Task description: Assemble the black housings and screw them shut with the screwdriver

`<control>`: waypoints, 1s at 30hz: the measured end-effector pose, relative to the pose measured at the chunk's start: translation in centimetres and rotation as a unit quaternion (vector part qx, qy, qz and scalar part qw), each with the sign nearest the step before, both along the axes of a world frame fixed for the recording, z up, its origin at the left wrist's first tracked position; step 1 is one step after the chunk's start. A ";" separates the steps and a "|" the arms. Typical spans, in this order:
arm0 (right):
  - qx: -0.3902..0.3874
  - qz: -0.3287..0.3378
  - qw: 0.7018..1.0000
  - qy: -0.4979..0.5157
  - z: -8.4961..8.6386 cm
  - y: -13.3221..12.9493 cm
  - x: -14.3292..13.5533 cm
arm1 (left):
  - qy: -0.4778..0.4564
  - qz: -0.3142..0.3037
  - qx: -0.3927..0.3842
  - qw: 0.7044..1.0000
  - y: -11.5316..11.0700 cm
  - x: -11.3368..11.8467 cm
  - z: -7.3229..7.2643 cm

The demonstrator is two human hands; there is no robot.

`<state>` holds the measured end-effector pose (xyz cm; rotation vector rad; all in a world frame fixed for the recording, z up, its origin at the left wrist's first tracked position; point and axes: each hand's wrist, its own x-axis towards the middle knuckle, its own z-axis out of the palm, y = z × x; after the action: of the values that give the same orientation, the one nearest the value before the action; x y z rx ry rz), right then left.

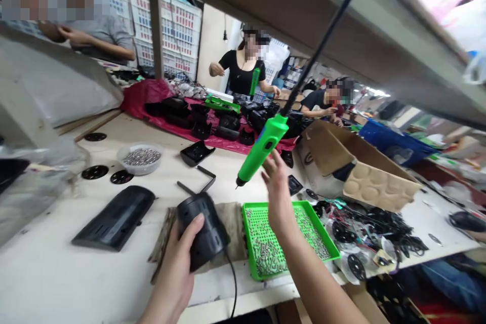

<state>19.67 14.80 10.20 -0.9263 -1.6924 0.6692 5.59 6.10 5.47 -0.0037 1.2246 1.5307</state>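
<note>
My left hand (182, 253) is wrapped round a black plastic housing (203, 230) with a cord running down from it and a bent metal bracket (207, 177) at its far end. A folded cloth (233, 223) lies beneath the housing. My right hand (279, 197) is raised with its fingers apart, beside a green electric screwdriver (261, 152) that hangs on a black cable. Whether the fingertips touch the screwdriver, I cannot tell. Below that hand sits a green tray (250, 276) of small screws (268, 258).
A curved black cover (116, 217) lies left, near a bowl of metal parts (142, 157) and several black discs (94, 172). Wires and parts (360, 228) are heaped at right, before a cardboard box (326, 147). A shelf beam (379, 25) crosses overhead. Co-workers (243, 71) are across the bench.
</note>
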 end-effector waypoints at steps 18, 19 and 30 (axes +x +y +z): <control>-0.084 0.123 0.967 0.207 1.3 -3.4 -2.1 | -0.048 -0.024 -0.009 0.999 -4.0 -1.5 -0.9; -0.081 0.121 0.959 0.243 1.4 -3.8 -2.4 | -0.029 -0.029 -0.001 0.999 -4.0 -1.3 -0.9; -0.060 0.170 0.906 0.382 1.7 -4.6 -4.9 | 0.093 -0.044 0.001 0.995 -4.0 0.2 0.3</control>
<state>14.74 10.24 11.92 -0.3490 -1.1034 1.1984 5.78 2.11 5.82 0.1965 1.3517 1.4797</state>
